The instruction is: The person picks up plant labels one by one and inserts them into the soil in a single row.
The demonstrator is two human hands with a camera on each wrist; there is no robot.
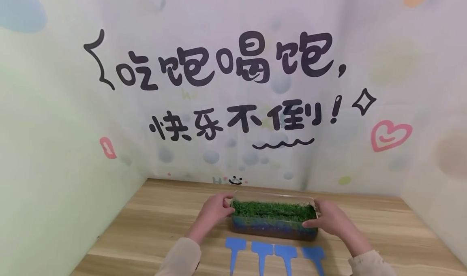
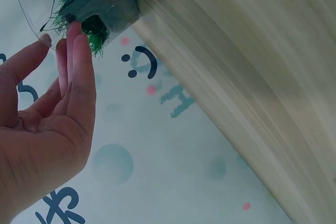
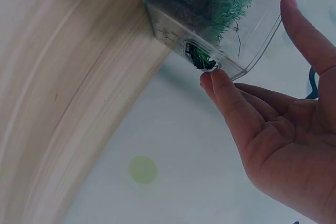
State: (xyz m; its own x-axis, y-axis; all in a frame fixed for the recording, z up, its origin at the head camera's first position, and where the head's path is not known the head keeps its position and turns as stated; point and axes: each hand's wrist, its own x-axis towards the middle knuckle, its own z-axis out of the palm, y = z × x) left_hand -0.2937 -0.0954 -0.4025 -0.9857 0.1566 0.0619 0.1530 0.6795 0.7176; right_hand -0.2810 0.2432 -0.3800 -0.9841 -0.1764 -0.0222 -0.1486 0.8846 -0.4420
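**Between both hands: clear grass box on the bench**

On the wooden bench (image 1: 153, 223), a clear plastic box (image 1: 273, 221) is sitting w/ its long axis running left-right across the head view, open top facing up. Green grass-like stuff is filling the upper part, w/ a dark blue-brown layer showing under it through the near wall. Left hand (image 1: 215, 211) is touching the box's left end, right hand (image 1: 328, 219) the right end. In both wrist views the fingers are lying nearly straight, tips (image 2: 73, 35) just meeting the end wall, thumbs spread; neither hand is curling round anything, so both are relaxed and flat against the box, not clamping it.

Four blue T-shaped tags (image 1: 273, 255) are lying in a row on the bench just in front of the box, stems pointing toward the person, apart from it.

Bench is light wood, grain running left-right. Pale walls w/ pastel blobs are closing it in on three sides; back wall (image 1: 233, 85) is carrying black Chinese lettering, a pink heart (image 1: 390, 135) and a small smiley (image 1: 236, 180).
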